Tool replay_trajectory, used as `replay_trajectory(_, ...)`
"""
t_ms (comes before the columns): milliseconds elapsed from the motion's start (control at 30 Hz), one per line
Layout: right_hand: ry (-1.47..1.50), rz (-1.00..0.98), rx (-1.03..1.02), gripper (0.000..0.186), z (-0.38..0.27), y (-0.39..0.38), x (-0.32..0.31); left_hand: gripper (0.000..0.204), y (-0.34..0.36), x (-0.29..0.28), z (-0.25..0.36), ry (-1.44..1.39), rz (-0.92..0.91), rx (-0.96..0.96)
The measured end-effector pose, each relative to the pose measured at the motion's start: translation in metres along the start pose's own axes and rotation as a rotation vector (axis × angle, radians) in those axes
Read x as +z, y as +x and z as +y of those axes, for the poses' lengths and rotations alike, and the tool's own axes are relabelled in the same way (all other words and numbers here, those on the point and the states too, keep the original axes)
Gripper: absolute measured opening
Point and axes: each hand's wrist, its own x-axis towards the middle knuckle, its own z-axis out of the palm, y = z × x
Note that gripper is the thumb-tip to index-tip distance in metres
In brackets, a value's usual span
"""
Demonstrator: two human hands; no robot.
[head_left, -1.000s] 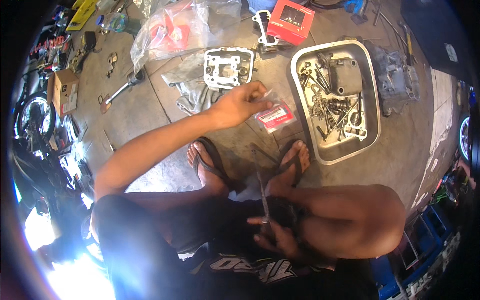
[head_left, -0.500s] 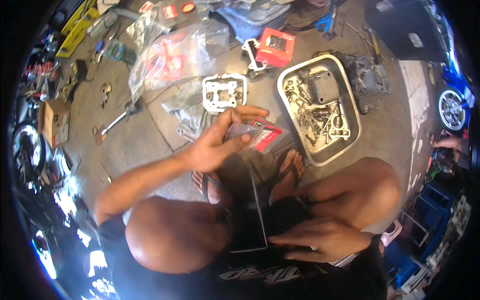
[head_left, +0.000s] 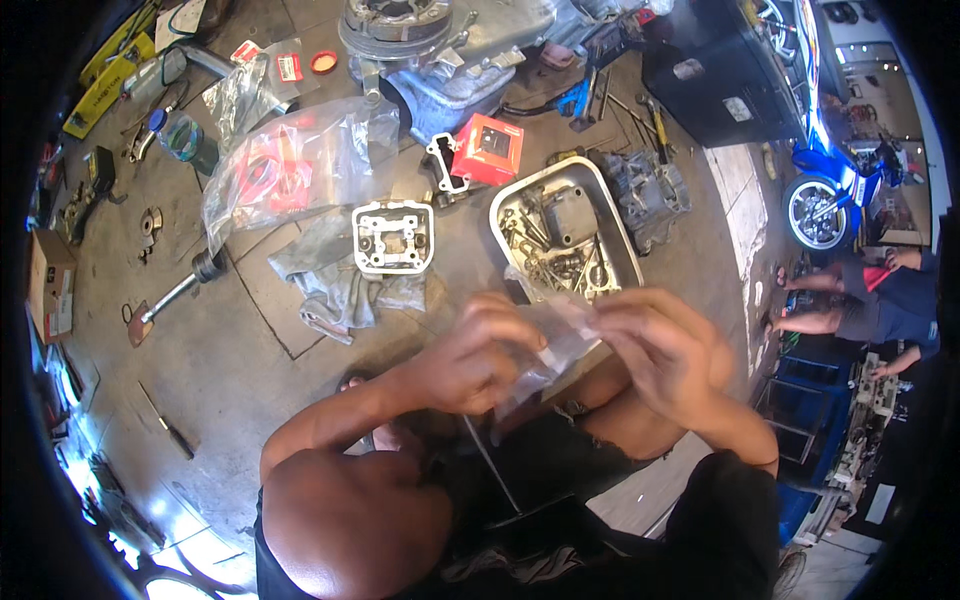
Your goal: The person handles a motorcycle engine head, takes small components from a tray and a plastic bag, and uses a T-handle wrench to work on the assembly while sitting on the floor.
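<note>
Taking the metal tray (head_left: 610,215) as the landmark, the clear plastic bag (head_left: 568,340) is held up on the wearer's side of it, its upper corner overlapping the tray's near end in this view. The left hand (head_left: 488,352) pinches the bag's left side between thumb and curled fingers, while the right hand (head_left: 660,345) has its thumb and fingertips pressed together on the opposite upper edge; both are slightly blurred. The film stretches between them, and whether it contains a part is too unclear to tell. The step in hand looks to be two-handed work on the bag itself, and in my judgement the next move calls for a firm pinch on each side, with the lower end supported so nothing slips out. Left of the tray, a metal engine part with a white rim (head_left: 394,240) sits on a grey cloth (head_left: 345,300) on the floor; a red box (head_left: 487,150) is just beyond the tray's far left corner. A grey casting (head_left: 650,195) lies beside its right edge, and a thin rod (head_left: 492,465) crosses the lap, nearer the wearer than the tray.
</note>
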Motion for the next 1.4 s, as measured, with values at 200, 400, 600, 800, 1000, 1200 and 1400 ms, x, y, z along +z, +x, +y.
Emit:
replay_trajectory(200, -0.026, -0.032, -0.149, 0.021, 0.005, -0.002, -0.002, 0.047, 0.013, -0.011, 0.002, 0.262, -0.137, 0.114)
replay_trajectory(400, -0.15, -0.094, -0.191, 0.024, 0.009, -0.004, 0.003, 0.064, 0.044, -0.015, 0.021, 0.005, -0.098, -0.093)
replay_trajectory(600, -0.06, -0.163, -0.027, 0.028, 0.012, -0.007, 0.007, 0.06, 0.039, 0.004, 0.007, -0.019, -0.171, -0.384)
replay_trajectory(800, -0.062, -0.118, 0.039, 0.026, 0.011, -0.003, 0.01, 0.037, 0.026, 0.006, 0.0, 0.22, -0.205, -0.386)
replay_trajectory(1000, 0.046, -0.105, 0.121, 0.018, 0.014, -0.004, 0.012, 0.038, 0.024, 0.002, -0.013, -1.039, 0.012, -0.811)
replay_trajectory(1200, 0.153, -0.052, -0.006, 0.018, 0.015, -0.005, 0.016, 0.029, 0.026, 0.013, -0.013, -0.173, 0.007, -0.397)
replay_trajectory(1400, 0.105, 0.239, -0.144, 0.018, 0.023, -0.012, 0.008, 0.017, 0.006, 0.014, -0.018, 0.155, 0.307, -0.025)
